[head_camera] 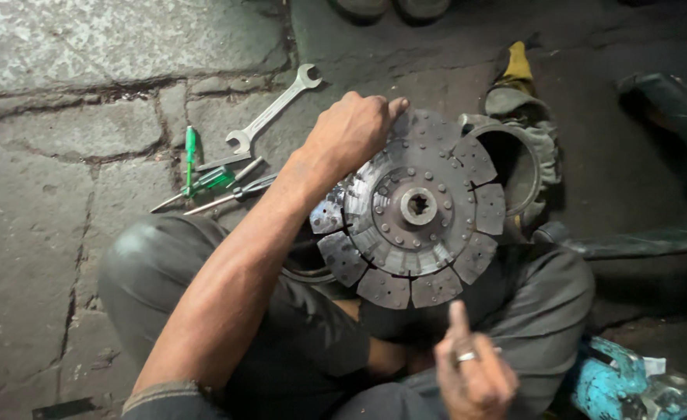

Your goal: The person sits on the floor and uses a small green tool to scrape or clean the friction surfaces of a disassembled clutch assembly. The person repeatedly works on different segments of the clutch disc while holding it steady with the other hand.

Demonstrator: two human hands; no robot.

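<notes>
A round metal clutch disc (413, 210) with segmented friction pads and a splined centre hole rests tilted over my lap. My left hand (355, 128) grips its upper left rim, the thumb on the top edge. My right hand (472, 373) is low in view, apart from the disc, fingers curled, one finger raised, a ring on one finger. It holds nothing.
On the stone floor to the left lie an open-ended spanner (269, 117) and green-handled screwdrivers (203, 175). A metal ring part (530, 167) on a rag sits behind the disc. A blue tool (616, 385) lies bottom right. Someone's shoes (390, 8) stand at the top.
</notes>
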